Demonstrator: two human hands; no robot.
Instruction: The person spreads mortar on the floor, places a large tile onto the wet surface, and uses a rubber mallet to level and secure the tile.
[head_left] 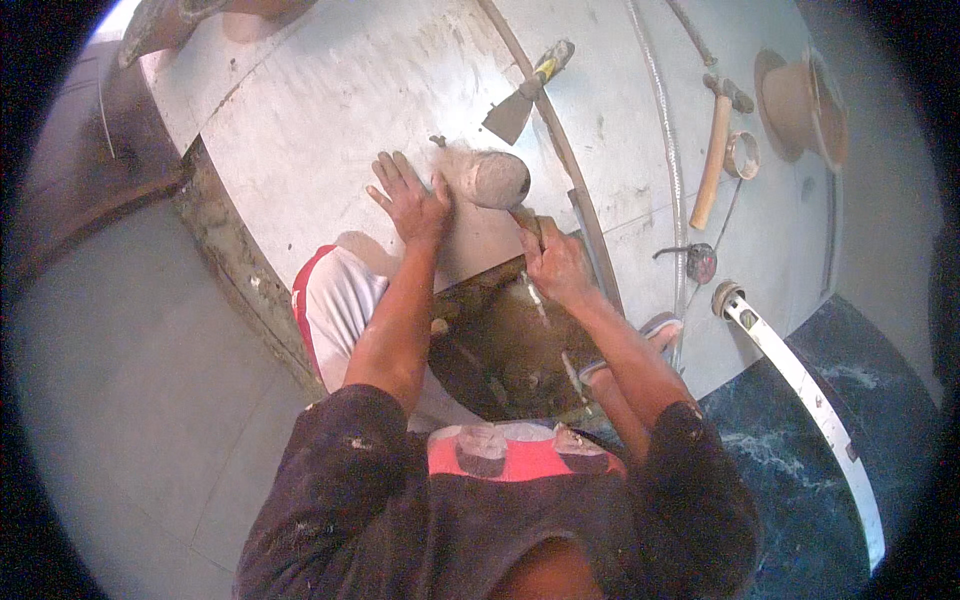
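My left hand (412, 200) lies flat with fingers spread on a pale floor tile (330, 110). My right hand (558, 262) is closed around the handle of a mallet. The mallet's dusty, rounded head (498, 180) is over the tile, just right of my left fingers; its left side is blurred. Whether the head touches the tile, I cannot tell. Beyond it lies a scraper (525, 95) with a broad dark blade and a yellow-marked handle. Below the tile's near edge, a rough brown patch of bare ground (520, 340) shows between my arms.
A long narrow strip (560, 150) crosses the tiles. To the right lie a wooden-handled hammer (711, 165), a ring-shaped roll (742, 156), a small dark-and-red object (702, 263) and a large spool (790, 105). A long white spirit level (815, 405) extends over dark blue marbled flooring (770, 460).
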